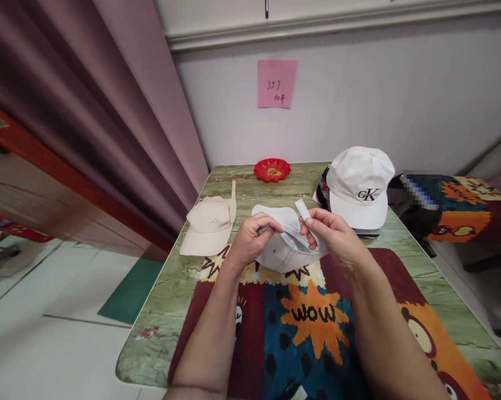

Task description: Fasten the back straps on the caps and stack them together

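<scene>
A light grey cap (277,253) is held between my two hands above the far edge of a colourful mat, its brim pointing away from me. My left hand (252,239) pinches the cap's left side. With thumb and fingers, my right hand (331,233) grips the cap's strap (302,210), whose pale end sticks up. To the left, a beige cap (211,222) lies on the table with its strap stretched out toward the wall. A stack of caps stands at the right, topped by a white cap (359,186) with black letters.
A red scalloped dish (272,170) sits near the table's back edge. The patterned mat (292,339) covers the near part of the green wooden table (150,333). A pink note (277,83) is on the wall; a curtain (150,111) hangs at left.
</scene>
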A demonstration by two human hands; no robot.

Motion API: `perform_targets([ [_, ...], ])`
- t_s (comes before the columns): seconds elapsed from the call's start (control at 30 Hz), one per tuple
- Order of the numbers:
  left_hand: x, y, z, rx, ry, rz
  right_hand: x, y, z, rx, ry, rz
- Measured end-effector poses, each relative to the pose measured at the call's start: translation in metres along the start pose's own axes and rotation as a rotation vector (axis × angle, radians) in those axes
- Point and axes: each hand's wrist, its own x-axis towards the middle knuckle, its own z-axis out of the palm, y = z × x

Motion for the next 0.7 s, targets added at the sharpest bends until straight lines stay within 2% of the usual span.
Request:
perform_targets([
  [0.2,0.001,0.003,-0.001,0.065,-0.036,-0.053,0.002,0.004,0.006,-0.085,0.011,-0.052],
  [0.37,0.001,0.000,0.007,0.076,0.114,-0.139,0.002,0.005,0.006,-0.162,0.074,-0.073],
  [0.47,0.001,-0.001,0.009,0.091,0.155,-0.153,0.002,0.006,0.005,-0.202,0.079,-0.087],
  [0.7,0.000,0.007,0.006,0.452,0.120,0.041,0.000,0.004,0.006,-0.196,0.155,-0.138],
])
